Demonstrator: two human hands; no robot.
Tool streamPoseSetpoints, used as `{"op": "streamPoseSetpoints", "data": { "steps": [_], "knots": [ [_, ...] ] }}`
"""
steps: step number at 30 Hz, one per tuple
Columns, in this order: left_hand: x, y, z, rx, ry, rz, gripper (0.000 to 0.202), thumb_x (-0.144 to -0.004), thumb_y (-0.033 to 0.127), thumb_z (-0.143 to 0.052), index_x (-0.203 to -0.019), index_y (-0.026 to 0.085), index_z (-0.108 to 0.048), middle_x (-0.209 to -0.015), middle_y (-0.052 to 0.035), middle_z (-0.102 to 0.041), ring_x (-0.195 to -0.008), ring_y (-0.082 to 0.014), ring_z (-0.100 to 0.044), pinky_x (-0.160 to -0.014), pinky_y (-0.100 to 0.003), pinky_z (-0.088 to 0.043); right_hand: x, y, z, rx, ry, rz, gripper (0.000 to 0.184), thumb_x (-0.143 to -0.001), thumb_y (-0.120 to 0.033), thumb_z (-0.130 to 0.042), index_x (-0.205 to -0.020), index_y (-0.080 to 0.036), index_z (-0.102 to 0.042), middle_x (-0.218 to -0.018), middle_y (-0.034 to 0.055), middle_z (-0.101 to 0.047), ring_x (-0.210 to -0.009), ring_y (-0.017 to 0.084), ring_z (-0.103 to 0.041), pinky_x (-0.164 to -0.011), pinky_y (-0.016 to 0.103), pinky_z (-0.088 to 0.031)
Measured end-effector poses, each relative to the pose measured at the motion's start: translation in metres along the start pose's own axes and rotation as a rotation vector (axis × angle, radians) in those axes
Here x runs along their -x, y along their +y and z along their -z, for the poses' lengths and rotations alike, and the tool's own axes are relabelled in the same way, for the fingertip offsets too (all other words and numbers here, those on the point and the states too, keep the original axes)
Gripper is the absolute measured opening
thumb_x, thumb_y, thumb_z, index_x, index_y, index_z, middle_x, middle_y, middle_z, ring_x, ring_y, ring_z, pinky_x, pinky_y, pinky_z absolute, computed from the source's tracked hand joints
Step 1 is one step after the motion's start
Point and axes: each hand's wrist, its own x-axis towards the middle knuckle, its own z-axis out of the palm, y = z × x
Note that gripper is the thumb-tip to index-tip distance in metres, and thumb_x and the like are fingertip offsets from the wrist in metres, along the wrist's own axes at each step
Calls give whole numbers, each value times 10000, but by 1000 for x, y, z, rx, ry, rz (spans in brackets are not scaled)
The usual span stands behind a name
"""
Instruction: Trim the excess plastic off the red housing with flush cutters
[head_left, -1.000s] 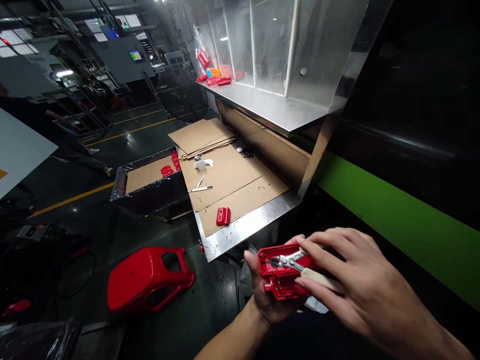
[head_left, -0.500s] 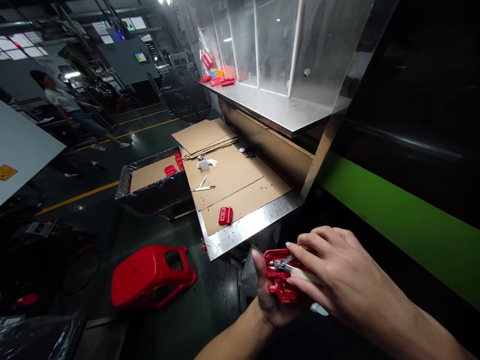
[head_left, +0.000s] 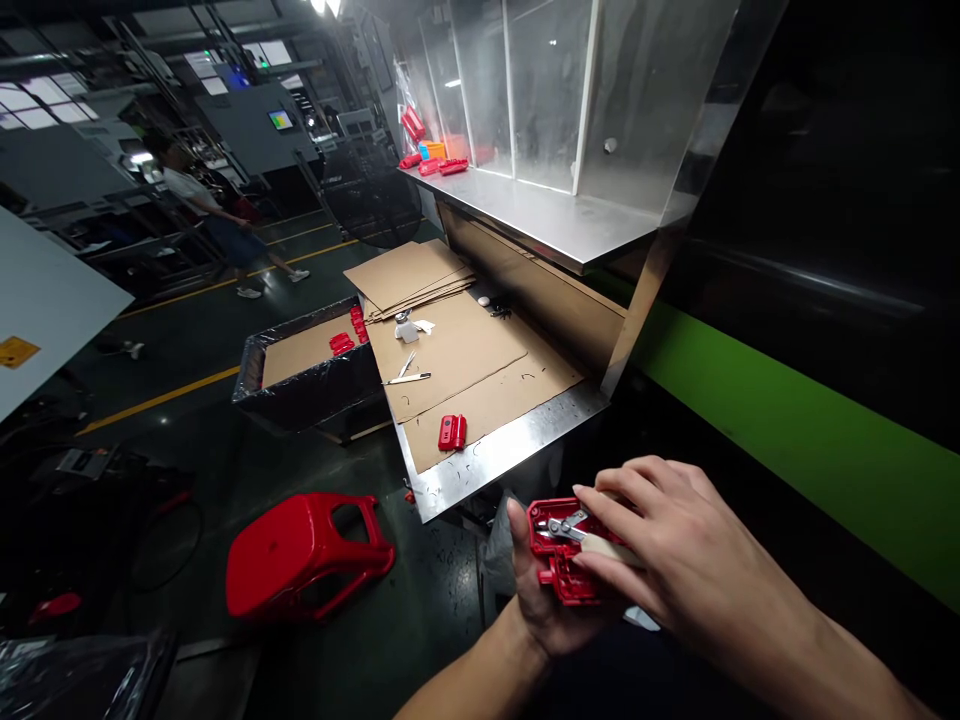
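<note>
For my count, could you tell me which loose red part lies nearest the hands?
The lone red part on the cardboard by the table front edge; the other red parts lie farther back.

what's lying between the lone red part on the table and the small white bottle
A thin metal tool lying on the cardboard, seen in the head view.

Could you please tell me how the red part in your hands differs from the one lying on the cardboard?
The held red part is gripped in the left hand; the loose red part lies flat on the cardboard, untouched. The held red part has the tool from the right hand in its open side; the loose red part has no tool at it. Both are glossy red plastic.
</note>
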Motion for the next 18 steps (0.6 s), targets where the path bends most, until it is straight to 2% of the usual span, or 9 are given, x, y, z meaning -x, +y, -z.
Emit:
{"op": "streamPoseSetpoints", "data": {
  "steps": [10, 15, 18],
  "knots": [
    [0, 0, 0, 29, -3, 16, 894, -761, 793, -589, -1303, 83, -596, -1256, -98, -664, -1191, -283, -591, -1034, -356, -431, 1, -1, 3, -28, 4, 2, 352, -987, -419, -458, -1141, -171, -653, -1034, 38, -623, -960, 231, -507, -846, 407, -352],
    [0, 1, 1, -3, -7, 40, 893, -756, 806, -577, -1327, 120, -585, -1295, -94, -643, -1212, -286, -575, -1081, -386, -383, 0, 0, 2, -16, 8, -6, 383, -1010, -431, -391, -1119, -185, -663, -1039, 33, -630, -976, 234, -513, -854, 413, -344],
    [1, 0, 3, -17, 10, 51, 872, -735, 818, -587, -1272, 132, -628, -1288, -92, -647, -1234, -298, -557, -1118, -415, -340, -2, 2, 1, -33, 12, 2, 381, -1013, -436, -379, -1075, -197, -668, -997, 25, -624, -944, 225, -505, -824, 401, -340]
  ]
}}
